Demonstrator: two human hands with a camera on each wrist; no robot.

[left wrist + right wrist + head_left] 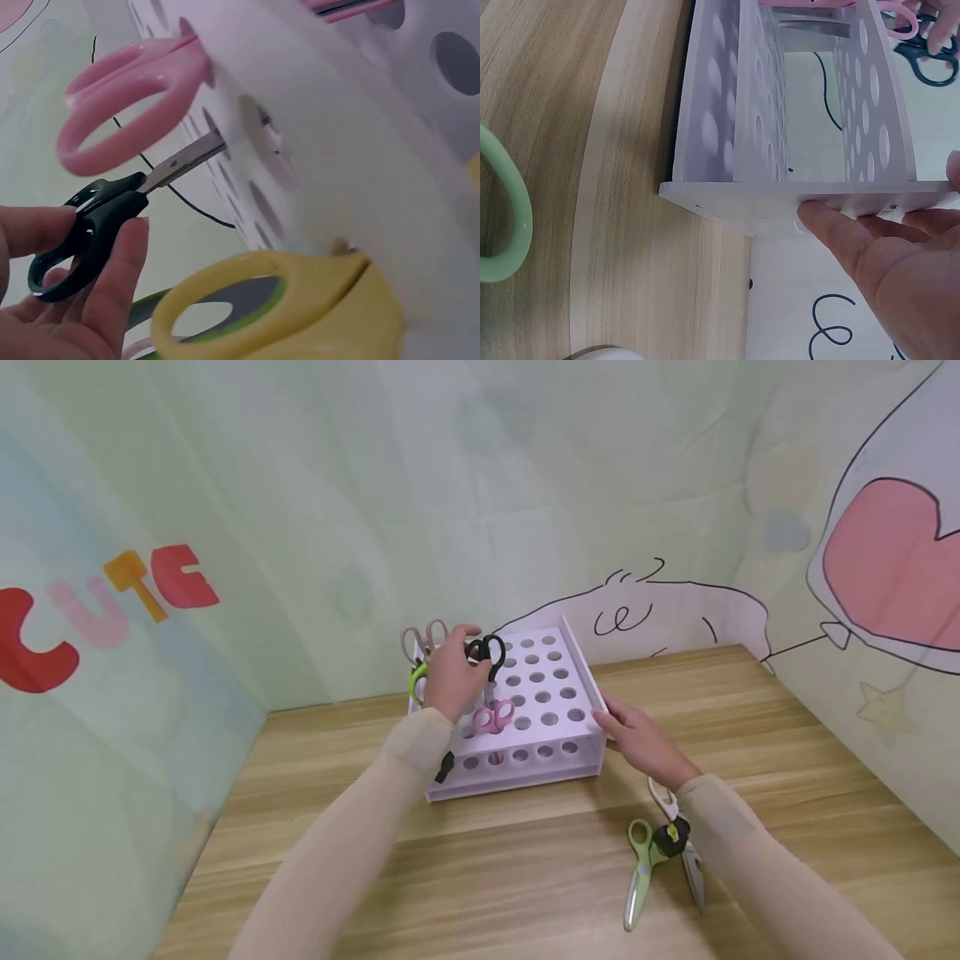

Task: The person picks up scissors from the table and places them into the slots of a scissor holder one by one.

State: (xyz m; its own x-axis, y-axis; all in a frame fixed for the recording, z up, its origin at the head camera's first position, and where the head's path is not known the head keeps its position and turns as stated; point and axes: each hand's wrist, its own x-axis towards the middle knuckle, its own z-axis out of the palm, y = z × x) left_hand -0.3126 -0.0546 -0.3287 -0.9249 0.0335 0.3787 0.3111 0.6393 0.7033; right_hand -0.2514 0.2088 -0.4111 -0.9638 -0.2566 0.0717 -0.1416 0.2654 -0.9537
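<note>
My left hand (453, 677) pinches black-handled scissors (97, 232) by their loops. Their blade tips sit in a hole of a white two-tier rack (587, 681) with rows of round holes, as the left wrist view shows. My right hand (637, 739) grips the rack's right side panel, thumb over the top edge and fingers along the outside. Pink scissors (139, 105) stand handle-up near the rack's front. Yellow-handled scissors (367, 307) are also in the rack. Behind my left hand are green-handled scissors (415, 675) and scissors with greyish-pink loops (406, 642).
On the wooden table (480, 877), near my right forearm, lie light green scissors (639, 893) and shears with black-and-white handles (670, 837), close together. A dark handle (446, 767) shows at the rack's front left. Printed cloth (360, 527) hangs right behind the rack.
</note>
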